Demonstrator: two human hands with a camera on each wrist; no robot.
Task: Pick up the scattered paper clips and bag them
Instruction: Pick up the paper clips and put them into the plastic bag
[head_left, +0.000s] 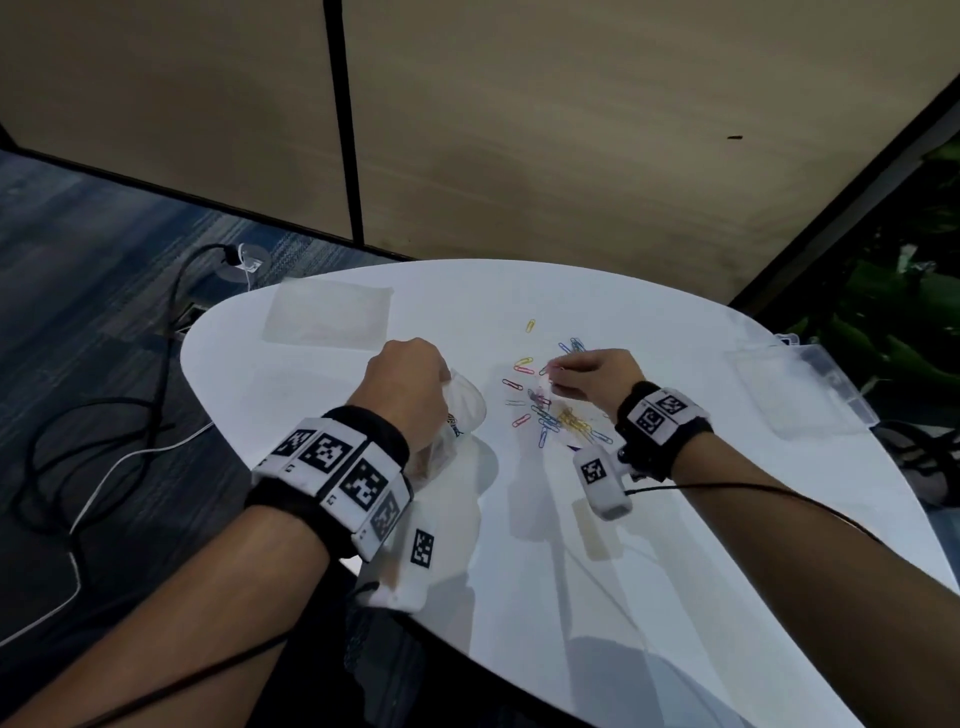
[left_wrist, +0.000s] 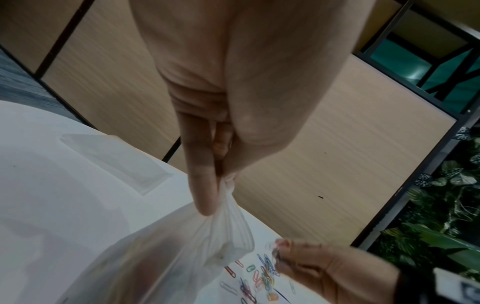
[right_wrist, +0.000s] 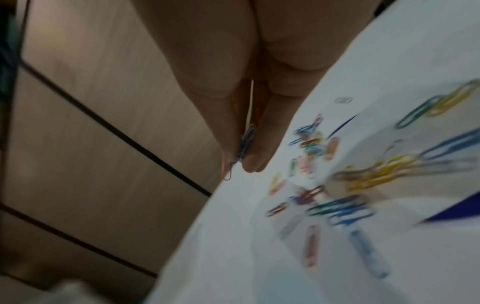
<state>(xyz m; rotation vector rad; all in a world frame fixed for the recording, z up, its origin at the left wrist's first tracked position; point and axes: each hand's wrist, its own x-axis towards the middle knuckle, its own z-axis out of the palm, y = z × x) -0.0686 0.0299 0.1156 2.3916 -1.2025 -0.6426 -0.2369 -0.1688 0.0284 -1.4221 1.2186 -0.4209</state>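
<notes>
Several coloured paper clips lie scattered on the white table, also seen as paper clips and blurred paper clips from the wrists. My left hand grips the bunched rim of a translucent plastic bag left of the pile; the bag hangs from its pinched fingers. My right hand hovers over the pile's far side, pinching a few held clips between thumb and fingertips.
A flat clear bag lies at the table's far left, and a clear plastic box sits at the right edge. Cables run over the carpet on the left. Wooden wall panels stand behind; plants on the right.
</notes>
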